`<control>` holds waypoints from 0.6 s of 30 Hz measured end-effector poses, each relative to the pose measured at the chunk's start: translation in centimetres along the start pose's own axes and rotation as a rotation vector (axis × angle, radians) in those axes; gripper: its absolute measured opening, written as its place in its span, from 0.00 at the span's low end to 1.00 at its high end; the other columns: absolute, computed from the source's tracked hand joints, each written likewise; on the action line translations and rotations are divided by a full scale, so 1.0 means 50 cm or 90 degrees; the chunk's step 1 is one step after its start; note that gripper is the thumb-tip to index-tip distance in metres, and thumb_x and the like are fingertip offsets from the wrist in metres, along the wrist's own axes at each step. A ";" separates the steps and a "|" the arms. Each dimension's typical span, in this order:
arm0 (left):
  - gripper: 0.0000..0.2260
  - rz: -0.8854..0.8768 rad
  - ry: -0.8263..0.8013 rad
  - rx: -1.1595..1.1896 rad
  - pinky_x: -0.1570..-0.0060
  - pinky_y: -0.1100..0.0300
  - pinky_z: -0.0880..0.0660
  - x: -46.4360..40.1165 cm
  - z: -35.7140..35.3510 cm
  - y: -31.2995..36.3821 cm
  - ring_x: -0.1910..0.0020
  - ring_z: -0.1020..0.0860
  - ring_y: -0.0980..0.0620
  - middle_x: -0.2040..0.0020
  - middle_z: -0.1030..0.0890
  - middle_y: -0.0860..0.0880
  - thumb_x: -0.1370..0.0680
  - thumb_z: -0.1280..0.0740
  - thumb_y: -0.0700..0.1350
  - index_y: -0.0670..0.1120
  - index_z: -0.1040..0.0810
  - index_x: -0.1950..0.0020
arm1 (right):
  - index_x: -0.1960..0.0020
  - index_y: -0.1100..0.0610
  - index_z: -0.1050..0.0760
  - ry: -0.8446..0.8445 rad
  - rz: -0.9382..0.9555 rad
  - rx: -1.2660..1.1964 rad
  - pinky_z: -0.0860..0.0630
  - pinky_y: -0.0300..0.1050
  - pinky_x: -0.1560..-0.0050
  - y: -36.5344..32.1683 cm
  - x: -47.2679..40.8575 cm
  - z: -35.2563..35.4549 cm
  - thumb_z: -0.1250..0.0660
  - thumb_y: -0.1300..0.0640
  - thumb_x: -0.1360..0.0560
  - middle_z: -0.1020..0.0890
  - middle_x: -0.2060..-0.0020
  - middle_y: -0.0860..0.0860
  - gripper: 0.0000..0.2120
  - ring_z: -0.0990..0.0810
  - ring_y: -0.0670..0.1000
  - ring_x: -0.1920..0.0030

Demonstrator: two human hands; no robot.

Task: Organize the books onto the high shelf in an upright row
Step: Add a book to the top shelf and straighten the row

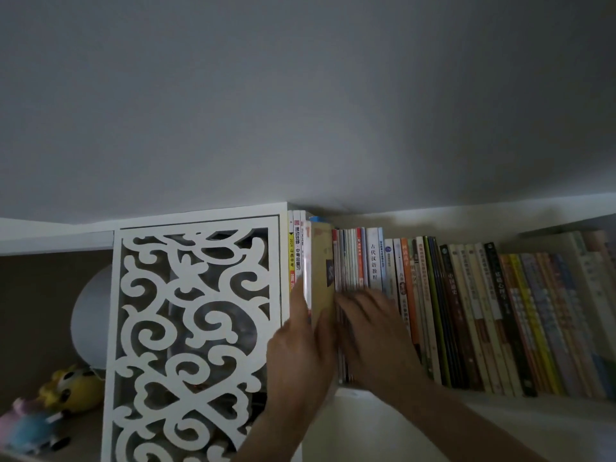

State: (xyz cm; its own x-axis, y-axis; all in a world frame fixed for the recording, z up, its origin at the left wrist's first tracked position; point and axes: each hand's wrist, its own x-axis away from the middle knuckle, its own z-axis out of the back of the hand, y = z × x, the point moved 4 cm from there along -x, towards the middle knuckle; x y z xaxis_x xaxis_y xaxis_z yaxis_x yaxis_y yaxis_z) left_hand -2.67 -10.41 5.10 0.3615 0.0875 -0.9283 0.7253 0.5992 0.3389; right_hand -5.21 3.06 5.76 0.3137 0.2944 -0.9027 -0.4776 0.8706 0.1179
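Setting: grey ceiling over a white high shelf, dim light.
Books: your row of books stands upright along the shelf; too many to count exactly.
Left hand: grips the tan book at the row's left end.
Right hand: blurred; fingers flat against the thin spines, holding nothing.
Risk: push unevenly and thin books may buckle or slide out.
Count: two hands, one fretwork door, two toys.

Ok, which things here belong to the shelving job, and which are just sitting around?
In the job:
- row of books on the high shelf
- tan book, held by the left hand
- right hand, on the thin spines

Just there:
- white fretwork panel
- plush toys
- white round object
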 end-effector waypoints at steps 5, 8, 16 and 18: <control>0.25 0.000 -0.070 -0.018 0.70 0.69 0.24 0.004 -0.012 -0.005 0.71 0.20 0.59 0.67 0.21 0.57 0.16 0.37 0.48 0.54 0.46 0.23 | 0.27 0.40 0.39 0.008 -0.173 -0.329 0.16 0.46 0.50 -0.056 -0.078 0.056 0.48 0.25 0.26 0.15 0.45 0.43 0.33 0.15 0.42 0.55; 0.24 0.022 -0.072 -0.079 0.74 0.70 0.31 -0.015 -0.025 -0.024 0.76 0.26 0.57 0.72 0.27 0.57 0.19 0.34 0.40 0.44 0.36 0.24 | 0.29 0.46 0.37 -0.038 -0.170 -0.118 0.17 0.43 0.54 -0.071 -0.140 0.059 0.45 0.35 0.20 0.16 0.45 0.47 0.24 0.16 0.45 0.58; 0.07 0.022 -0.050 -0.119 0.71 0.69 0.32 -0.026 -0.040 -0.055 0.75 0.28 0.57 0.66 0.20 0.53 0.17 0.38 0.49 0.49 0.26 0.41 | 0.25 0.43 0.37 -0.092 -0.199 -0.192 0.19 0.47 0.43 -0.054 -0.143 0.026 0.44 0.34 0.19 0.18 0.38 0.44 0.26 0.16 0.46 0.47; 0.10 -0.018 -0.005 -0.126 0.67 0.64 0.26 -0.009 -0.041 -0.056 0.68 0.24 0.57 0.62 0.20 0.55 0.15 0.42 0.54 0.51 0.25 0.46 | 0.27 0.39 0.35 -0.135 -0.197 -0.310 0.21 0.48 0.37 -0.047 -0.118 0.032 0.42 0.36 0.19 0.20 0.35 0.43 0.23 0.18 0.44 0.41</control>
State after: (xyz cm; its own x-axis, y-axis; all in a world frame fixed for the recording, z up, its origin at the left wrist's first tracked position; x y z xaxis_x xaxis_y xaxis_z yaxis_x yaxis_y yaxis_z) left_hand -6.05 -10.48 4.24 0.3481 0.0628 -0.9354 0.6065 0.7457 0.2758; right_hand -4.59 -0.08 11.46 0.6301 0.1725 -0.7571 -0.6426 0.6633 -0.3837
